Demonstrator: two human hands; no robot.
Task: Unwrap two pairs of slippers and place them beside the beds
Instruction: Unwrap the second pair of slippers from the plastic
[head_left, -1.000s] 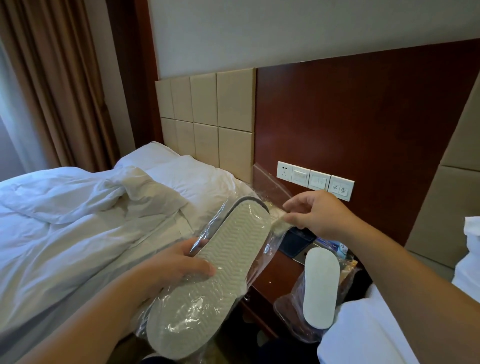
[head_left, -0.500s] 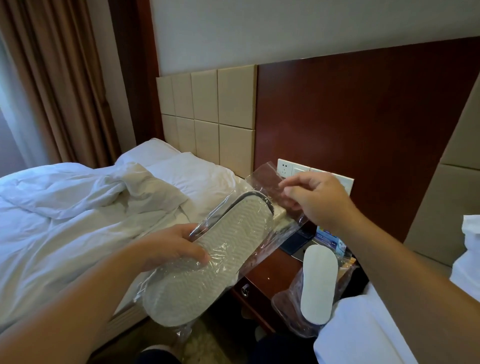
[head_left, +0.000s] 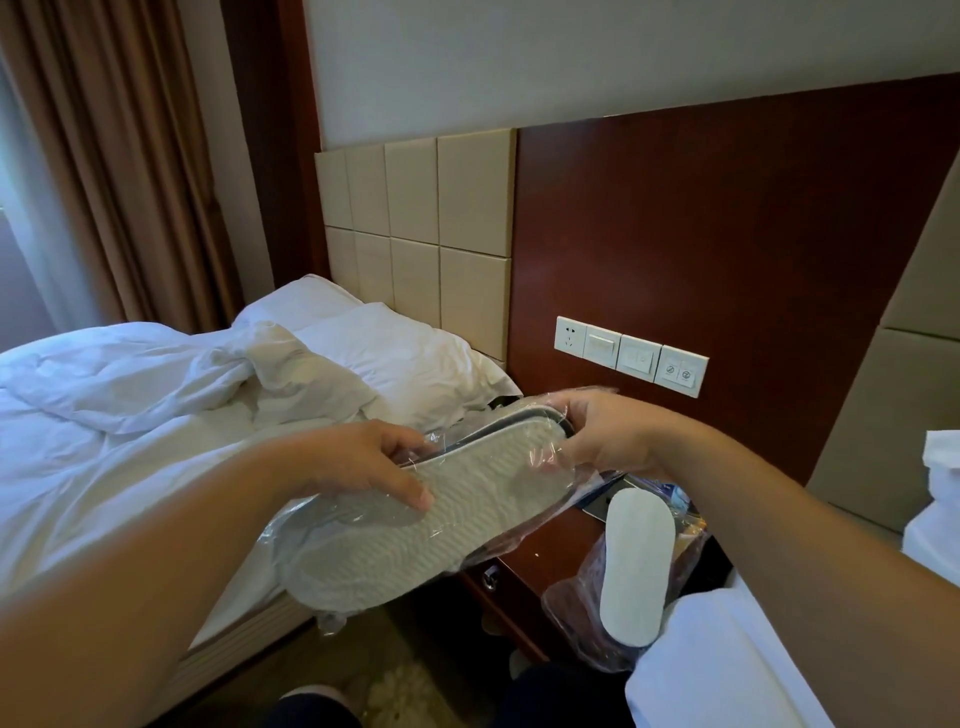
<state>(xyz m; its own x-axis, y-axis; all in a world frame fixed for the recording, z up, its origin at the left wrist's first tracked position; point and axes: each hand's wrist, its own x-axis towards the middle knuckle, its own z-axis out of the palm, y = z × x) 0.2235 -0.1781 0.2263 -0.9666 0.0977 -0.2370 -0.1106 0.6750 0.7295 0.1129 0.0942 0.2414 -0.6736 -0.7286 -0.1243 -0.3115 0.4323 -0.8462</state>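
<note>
A pair of white slippers in a clear plastic bag (head_left: 415, 519) is held sole-up between the two beds. My left hand (head_left: 358, 462) grips its middle, thumb on the ribbed sole. My right hand (head_left: 602, 436) clasps the bag's far end, over the dark-edged toe of the slippers. A second wrapped pair of slippers (head_left: 636, 566) leans against the nightstand (head_left: 550, 551), its white sole facing me.
An unmade bed with a white duvet (head_left: 130, 415) and pillows lies to the left. Another white bed (head_left: 727, 665) is at lower right. Wall switches (head_left: 631, 356) sit on the dark wood panel above the nightstand. My knees show at the bottom.
My right hand has dropped from pulling the bag's open flap upward and now clasps the toe end of the pack. The pack has tilted flatter.
</note>
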